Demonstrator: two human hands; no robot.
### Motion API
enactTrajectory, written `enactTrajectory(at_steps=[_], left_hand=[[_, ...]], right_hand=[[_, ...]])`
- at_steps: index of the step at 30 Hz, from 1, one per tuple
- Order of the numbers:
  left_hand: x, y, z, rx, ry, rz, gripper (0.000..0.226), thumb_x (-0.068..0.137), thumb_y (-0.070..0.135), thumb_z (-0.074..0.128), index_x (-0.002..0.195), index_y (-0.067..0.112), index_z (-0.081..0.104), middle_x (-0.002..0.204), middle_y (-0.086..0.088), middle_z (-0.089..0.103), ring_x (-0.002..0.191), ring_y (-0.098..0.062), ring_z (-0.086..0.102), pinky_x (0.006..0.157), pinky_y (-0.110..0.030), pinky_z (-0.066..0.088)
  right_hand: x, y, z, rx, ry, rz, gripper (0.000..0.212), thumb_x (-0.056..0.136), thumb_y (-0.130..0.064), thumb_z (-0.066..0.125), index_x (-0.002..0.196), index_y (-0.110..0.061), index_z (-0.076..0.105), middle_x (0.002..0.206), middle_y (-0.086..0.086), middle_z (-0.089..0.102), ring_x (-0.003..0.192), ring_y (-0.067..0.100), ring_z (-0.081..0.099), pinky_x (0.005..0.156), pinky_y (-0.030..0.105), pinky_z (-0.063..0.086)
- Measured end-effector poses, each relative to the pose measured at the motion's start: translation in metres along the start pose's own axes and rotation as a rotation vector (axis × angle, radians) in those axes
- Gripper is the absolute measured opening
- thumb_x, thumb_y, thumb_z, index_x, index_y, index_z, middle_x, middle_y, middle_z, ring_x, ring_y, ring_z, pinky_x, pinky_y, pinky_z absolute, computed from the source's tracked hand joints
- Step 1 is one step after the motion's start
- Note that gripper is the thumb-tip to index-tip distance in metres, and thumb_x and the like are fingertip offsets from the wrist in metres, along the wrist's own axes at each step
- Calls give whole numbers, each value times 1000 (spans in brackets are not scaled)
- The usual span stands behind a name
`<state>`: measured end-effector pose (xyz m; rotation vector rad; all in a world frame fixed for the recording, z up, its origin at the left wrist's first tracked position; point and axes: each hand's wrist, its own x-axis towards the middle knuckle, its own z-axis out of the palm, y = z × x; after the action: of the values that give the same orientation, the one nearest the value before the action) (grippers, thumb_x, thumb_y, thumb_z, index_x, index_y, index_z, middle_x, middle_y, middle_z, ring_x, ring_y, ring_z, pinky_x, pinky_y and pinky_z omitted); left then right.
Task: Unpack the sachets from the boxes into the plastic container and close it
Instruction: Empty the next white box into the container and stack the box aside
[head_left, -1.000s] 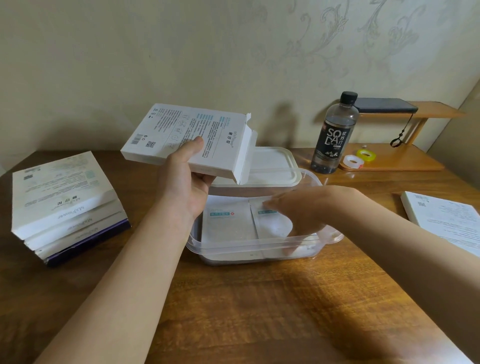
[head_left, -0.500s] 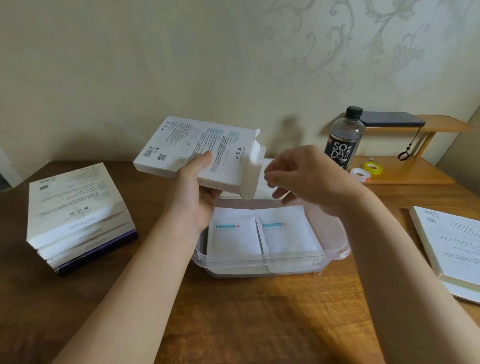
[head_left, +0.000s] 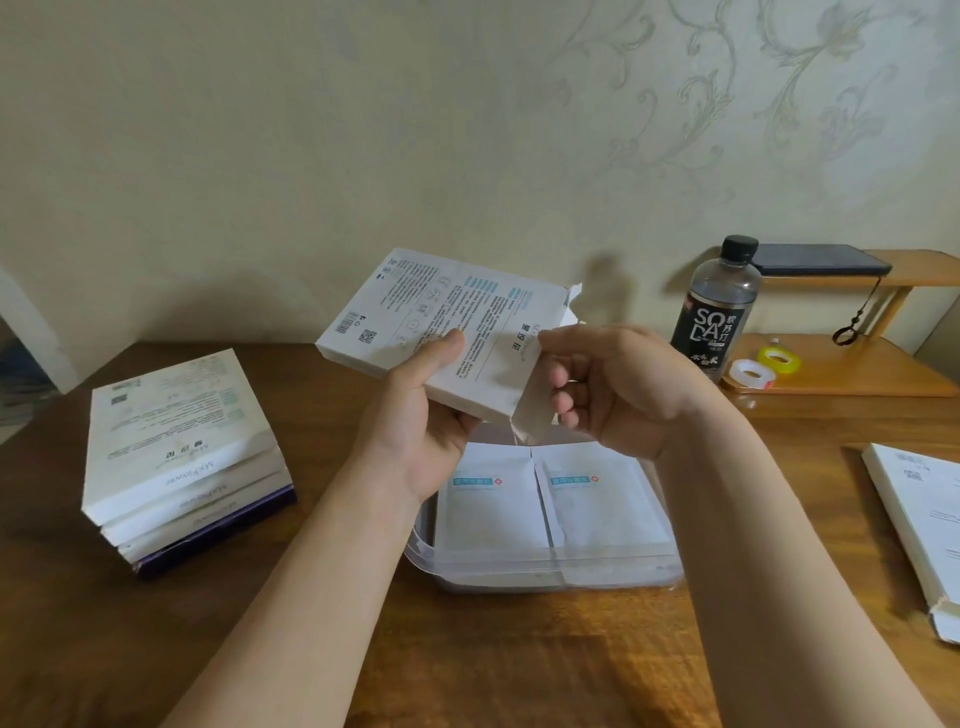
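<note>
My left hand (head_left: 415, 421) grips a flat white box (head_left: 441, 327) from below, thumb on its printed top, and holds it tilted above the clear plastic container (head_left: 550, 574). My right hand (head_left: 608, 389) is at the box's open right end, with its fingers curled round the hanging end flap (head_left: 530, 415). Two white sachets (head_left: 550, 499) with blue labels lie side by side in the container. Both hands hide the container's lid behind them.
A stack of several white boxes (head_left: 182, 457) stands on the wooden table at the left. Another flat white box (head_left: 919, 514) lies at the right edge. A dark soda bottle (head_left: 719, 306) and two tape rolls (head_left: 761, 366) sit on a low wooden shelf at the back right.
My right hand left the container, where it had laid a sachet, rose to the box's open end and now grips its flap. The left hand drew the box nearer.
</note>
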<state>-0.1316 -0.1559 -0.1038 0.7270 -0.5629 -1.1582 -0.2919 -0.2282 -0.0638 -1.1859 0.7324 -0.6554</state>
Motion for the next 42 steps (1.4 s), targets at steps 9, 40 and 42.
enactTrajectory(at_steps=[9,40,42], left_hand=[[-5,2,10,-1,-70,-16,31,81,16,68,112,22,71,114,-8,74,98,-21,71,81,-32,57],[-2,13,5,-247,261,-78,31,89,7,67,119,12,65,95,-10,79,78,-21,77,68,-28,62],[-1,15,6,-254,252,-115,23,90,9,66,113,10,68,93,-10,79,74,-20,77,64,-26,62]], right_hand=[[0,2,5,-53,-72,-86,49,98,-7,51,50,-13,63,40,2,39,29,14,27,38,20,22],[14,11,-21,-566,243,-771,47,88,1,69,120,-32,67,114,7,67,93,21,70,69,47,62],[19,13,-17,-674,333,-868,32,84,-4,75,107,-26,74,111,-1,64,95,12,68,76,41,60]])
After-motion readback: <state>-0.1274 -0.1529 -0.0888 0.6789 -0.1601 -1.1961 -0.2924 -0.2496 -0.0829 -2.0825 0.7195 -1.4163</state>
